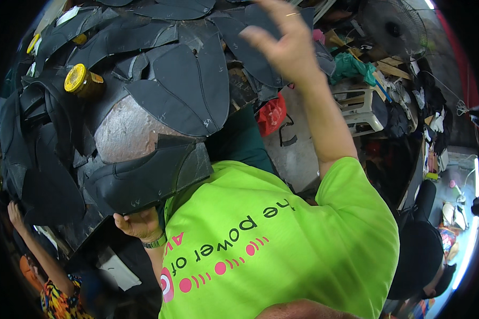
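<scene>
My left hand (141, 224) is at the near edge of the worktable, wearing a wristband. It grips the lower edge of a curved black shoe-upper piece (149, 173), with some fingers hidden under it. My right hand (288, 45) is raised over the far right of the table, fingers apart and holding nothing; its fingertips run out at the top edge. A ring shows on one finger. Below and left of it lies a large black upper piece (183, 93) with a stitched seam. Between the two pieces is a worn, pale stone-like slab (130, 130).
A yellow-lidded jar (83, 81) stands among several black cut pieces (53, 196). To the right are a red bag (272, 114), a white plastic stool (359, 109), green plastic (351, 68) and a fan (393, 29). Another person's arm (40, 247) reaches in at lower left.
</scene>
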A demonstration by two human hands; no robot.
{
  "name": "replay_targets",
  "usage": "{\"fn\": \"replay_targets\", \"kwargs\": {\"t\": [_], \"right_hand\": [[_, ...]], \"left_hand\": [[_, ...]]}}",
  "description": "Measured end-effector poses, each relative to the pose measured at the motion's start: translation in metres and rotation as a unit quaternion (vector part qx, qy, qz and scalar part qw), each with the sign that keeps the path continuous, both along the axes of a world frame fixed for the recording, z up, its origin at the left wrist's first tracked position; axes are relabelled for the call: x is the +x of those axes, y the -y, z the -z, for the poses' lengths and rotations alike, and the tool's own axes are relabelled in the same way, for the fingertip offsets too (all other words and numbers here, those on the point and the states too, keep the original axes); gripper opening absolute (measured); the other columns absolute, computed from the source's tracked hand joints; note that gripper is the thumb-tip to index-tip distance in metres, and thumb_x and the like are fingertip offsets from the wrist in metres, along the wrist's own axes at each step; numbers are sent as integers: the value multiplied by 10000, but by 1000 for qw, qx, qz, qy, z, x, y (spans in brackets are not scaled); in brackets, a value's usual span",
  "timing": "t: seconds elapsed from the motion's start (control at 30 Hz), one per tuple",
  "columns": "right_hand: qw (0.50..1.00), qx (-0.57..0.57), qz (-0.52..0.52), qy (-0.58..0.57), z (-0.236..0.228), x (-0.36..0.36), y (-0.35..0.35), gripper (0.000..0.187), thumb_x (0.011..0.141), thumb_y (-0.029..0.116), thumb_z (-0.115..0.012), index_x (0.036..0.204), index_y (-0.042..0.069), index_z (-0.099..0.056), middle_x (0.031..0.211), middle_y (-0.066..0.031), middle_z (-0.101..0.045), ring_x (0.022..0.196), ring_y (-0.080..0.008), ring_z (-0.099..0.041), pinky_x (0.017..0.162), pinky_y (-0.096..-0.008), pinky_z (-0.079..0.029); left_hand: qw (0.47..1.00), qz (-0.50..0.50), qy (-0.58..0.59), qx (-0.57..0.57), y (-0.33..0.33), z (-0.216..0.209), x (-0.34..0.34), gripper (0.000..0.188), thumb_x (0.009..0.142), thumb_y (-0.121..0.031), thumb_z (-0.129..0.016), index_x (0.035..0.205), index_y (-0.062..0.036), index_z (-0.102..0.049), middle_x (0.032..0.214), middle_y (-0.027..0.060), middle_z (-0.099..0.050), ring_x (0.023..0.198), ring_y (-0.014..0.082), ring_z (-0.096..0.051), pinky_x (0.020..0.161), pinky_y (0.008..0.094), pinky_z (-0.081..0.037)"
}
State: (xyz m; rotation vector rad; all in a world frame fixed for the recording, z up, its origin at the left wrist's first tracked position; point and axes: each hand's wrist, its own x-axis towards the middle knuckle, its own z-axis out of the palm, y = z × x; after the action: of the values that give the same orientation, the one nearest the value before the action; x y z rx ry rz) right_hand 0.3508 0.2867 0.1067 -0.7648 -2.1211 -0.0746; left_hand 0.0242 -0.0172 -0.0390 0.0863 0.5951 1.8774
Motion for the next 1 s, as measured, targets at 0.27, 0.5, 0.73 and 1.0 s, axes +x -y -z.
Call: {"fn": "replay_targets", "kwargs": {"t": [0.27, 0.5, 0.73, 1.0], "right_hand": [[919, -176, 343, -85, 26, 124, -55, 577, 815, 222, -805, 1324, 48, -596, 990, -81, -704, 850, -137, -635, 775, -290, -515], [924, -273, 176, -200, 54, 122, -61, 706, 757, -9, -719, 1418, 61, -482, 1007, -33, -569, 828, -128, -564, 753, -248, -472], [913, -192, 19, -360, 16, 70, -40, 744, 781, -150, -587, 1464, 109, -446, 897, 58, -476, 746, -23, -432, 687, -161, -378], [817, -193, -121, -529, -25, 59, -30, 651, 845, -139, -553, 1435, 110, -434, 1095, -54, -636, 1013, -163, -628, 907, -303, -527]], "left_hand": [[1000, -26, -17, 0, 0, -6, 2, 292, 917, -410, -611, 813, -169, -739, 1084, 27, -746, 1081, 228, -669, 957, 463, -510], [987, 83, -29, 132, 3, 11, -16, 297, 877, -447, -621, 984, -203, -750, 1234, 13, -694, 1181, 238, -613, 1070, 485, -408], [989, 88, 25, 116, 8, 13, -17, 226, 869, -403, -630, 878, -209, -745, 1147, -3, -723, 1120, 222, -637, 1014, 442, -456], [998, 30, 10, 52, 8, 9, -7, 217, 862, -401, -635, 865, -207, -732, 1115, -4, -727, 1091, 212, -641, 988, 420, -467]]}}
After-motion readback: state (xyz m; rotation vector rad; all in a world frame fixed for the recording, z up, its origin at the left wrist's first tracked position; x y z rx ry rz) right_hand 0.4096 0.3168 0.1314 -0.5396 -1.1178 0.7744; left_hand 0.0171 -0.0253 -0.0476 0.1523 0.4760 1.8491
